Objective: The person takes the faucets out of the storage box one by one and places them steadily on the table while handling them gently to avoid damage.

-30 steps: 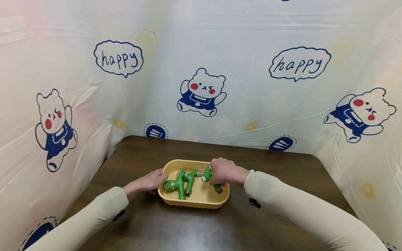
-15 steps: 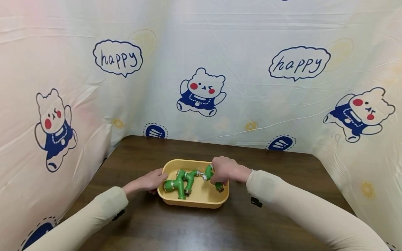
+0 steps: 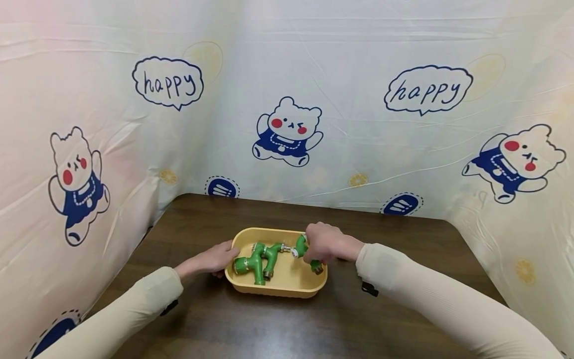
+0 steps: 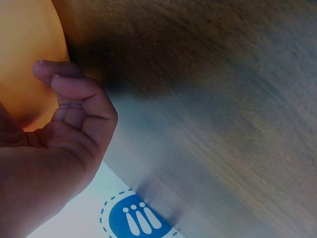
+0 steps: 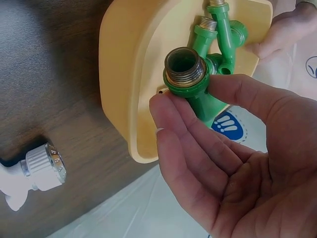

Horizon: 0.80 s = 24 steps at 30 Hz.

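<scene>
A yellow plastic tub [image 3: 287, 291] with rounded corners stands on the table. My left hand [image 3: 217, 258] grips its left end, thumb at the rim and fingers curled beneath; the left wrist view shows these curled fingers [image 4: 74, 89]. Over the tub's right end, my right hand [image 3: 327, 243] pinches a green branched pipe fitting [image 3: 301, 245] between thumb and fingers. That fitting's threaded metal end [image 5: 184, 69] faces the right wrist camera. Its middle is hidden by my hand. Further green pipe fittings [image 3: 257, 267] lie joined in the tub's left half, with a silvery threaded tip [image 3: 286, 248] pointing right.
The dark brown wooden table [image 3: 287, 329] extends around the tub. In the right wrist view, a white tap-like part [image 5: 42, 168] with a ribbed collar lies on the table beside the tub. Printed white cloth [image 3: 350, 65] encloses the table at the back and sides.
My right hand has shifted a little to the right with the pipe fitting, widening its gap from the joined fittings. My left hand and the tub stay in place.
</scene>
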Each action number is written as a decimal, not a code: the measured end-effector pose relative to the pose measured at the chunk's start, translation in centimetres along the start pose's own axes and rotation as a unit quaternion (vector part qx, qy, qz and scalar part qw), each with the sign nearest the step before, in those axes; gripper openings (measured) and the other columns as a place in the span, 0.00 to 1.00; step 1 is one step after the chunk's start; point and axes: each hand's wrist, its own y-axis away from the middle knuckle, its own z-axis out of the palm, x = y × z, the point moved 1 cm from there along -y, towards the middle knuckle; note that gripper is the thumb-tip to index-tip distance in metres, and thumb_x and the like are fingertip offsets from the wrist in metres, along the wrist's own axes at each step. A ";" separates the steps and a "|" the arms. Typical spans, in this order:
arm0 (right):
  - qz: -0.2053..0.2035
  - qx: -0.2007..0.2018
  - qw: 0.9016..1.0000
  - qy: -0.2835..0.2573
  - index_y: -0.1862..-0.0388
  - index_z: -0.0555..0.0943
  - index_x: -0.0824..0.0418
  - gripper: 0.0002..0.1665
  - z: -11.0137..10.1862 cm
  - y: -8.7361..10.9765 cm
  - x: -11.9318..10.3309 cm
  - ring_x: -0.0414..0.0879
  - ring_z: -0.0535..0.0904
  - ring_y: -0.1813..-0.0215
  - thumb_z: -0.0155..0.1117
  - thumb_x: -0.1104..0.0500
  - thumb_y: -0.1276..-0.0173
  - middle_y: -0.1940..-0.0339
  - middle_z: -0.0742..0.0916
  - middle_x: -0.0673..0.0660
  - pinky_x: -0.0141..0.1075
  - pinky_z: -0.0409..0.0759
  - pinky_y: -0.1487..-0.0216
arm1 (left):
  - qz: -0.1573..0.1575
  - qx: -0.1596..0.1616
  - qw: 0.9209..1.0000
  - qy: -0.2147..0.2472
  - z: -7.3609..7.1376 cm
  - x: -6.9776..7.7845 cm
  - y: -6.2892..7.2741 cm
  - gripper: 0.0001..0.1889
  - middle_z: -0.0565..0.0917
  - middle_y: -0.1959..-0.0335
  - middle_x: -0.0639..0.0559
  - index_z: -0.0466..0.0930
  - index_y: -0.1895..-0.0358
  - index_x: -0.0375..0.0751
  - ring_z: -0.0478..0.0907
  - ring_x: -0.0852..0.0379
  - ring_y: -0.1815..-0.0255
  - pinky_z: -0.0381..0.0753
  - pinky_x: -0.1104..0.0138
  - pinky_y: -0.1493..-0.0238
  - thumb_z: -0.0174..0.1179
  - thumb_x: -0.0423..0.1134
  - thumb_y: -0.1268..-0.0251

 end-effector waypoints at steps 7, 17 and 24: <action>0.002 0.000 1.000 0.003 0.81 0.82 0.58 0.14 -0.2 0.3 0.3 0.43 0.79 0.84 0.76 0.59 0.38 0.85 0.83 0.52 0.32 0.74 0.85 | -0.010 -0.006 1.000 0.004 -0.1 0.0 0.0 0.24 0.83 0.79 0.45 0.65 0.34 0.31 0.77 0.52 0.86 0.76 0.61 0.87 0.39 0.49 0.16; -0.004 0.011 1.000 0.004 0.81 0.83 0.58 0.14 -1.0 0.8 0.8 0.43 0.79 0.85 0.76 0.59 0.38 0.83 0.85 0.53 0.32 0.74 0.84 | 0.004 -0.007 1.000 0.001 -0.2 2.3 1.3 0.25 0.82 0.79 0.45 0.64 0.35 0.26 0.77 0.52 0.86 0.76 0.61 0.87 0.40 0.46 0.16; -0.003 0.016 1.000 0.004 0.82 0.83 0.59 0.14 -1.1 1.0 1.3 0.43 0.78 0.85 0.74 0.60 0.38 0.82 0.88 0.57 0.32 0.71 0.85 | 0.004 -0.007 1.000 0.002 -0.3 2.0 1.2 0.24 0.83 0.80 0.46 0.64 0.35 0.27 0.77 0.53 0.86 0.77 0.61 0.87 0.40 0.47 0.16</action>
